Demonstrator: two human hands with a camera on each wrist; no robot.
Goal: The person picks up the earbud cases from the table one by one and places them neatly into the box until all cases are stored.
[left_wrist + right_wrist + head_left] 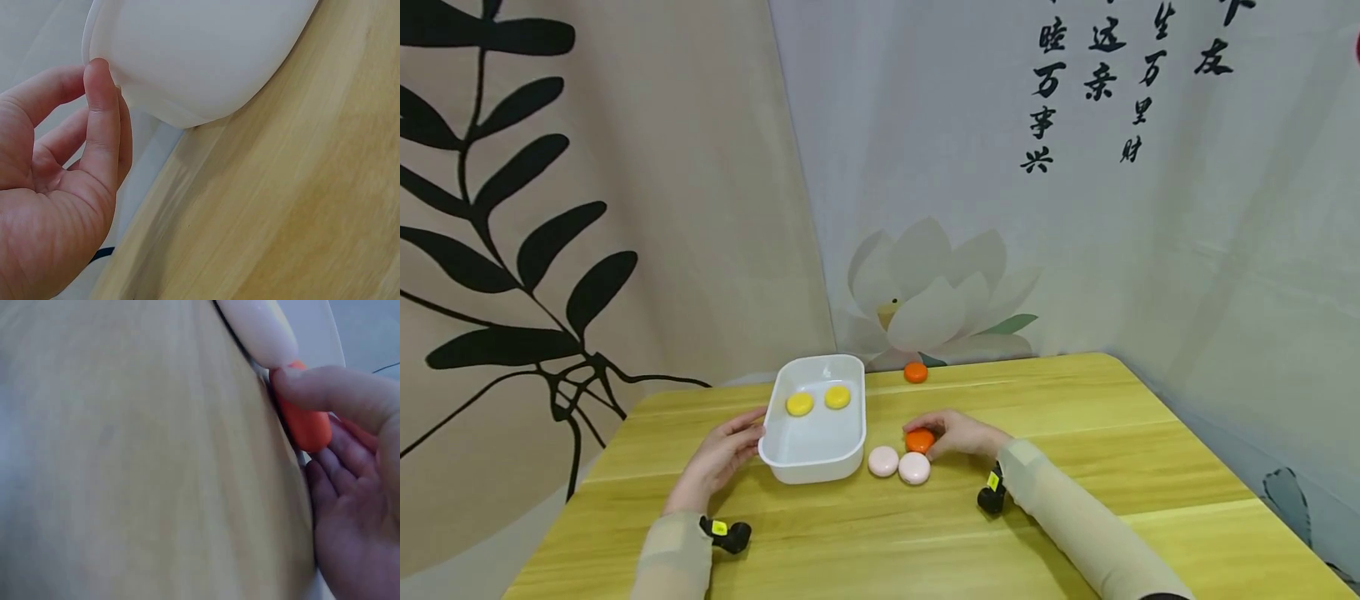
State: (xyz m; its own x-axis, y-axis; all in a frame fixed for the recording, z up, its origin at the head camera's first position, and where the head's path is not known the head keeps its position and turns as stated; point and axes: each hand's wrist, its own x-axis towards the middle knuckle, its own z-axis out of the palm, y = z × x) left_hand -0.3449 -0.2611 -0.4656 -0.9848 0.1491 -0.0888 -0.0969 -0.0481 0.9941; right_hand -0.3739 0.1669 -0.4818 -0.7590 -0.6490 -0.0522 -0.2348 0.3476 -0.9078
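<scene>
My left hand point(727, 452) is at the left side of a white rectangular dish point(812, 473), thumb and fingertips at its rim in the left wrist view. Inside the dish lie two yellow discs point(800, 404). Just right of the dish, my right hand point(961, 433) grips a smooth orange disc point(919, 441) between thumb and fingers. In the right wrist view, the thumb lies over this orange disc point(310, 425), close to a pale pink disc point(262, 331). Two pale pink discs point(914, 468) sit side by side in front of the right fingers.
Another orange disc point(915, 372) rests near the table's back edge. The wooden table point(865, 550) reaches back to hanging cloths, printed with dark leaves point(523, 171), a lotus and writing. A small black camera point(992, 492) is strapped at the right wrist, another point(731, 536) at the left.
</scene>
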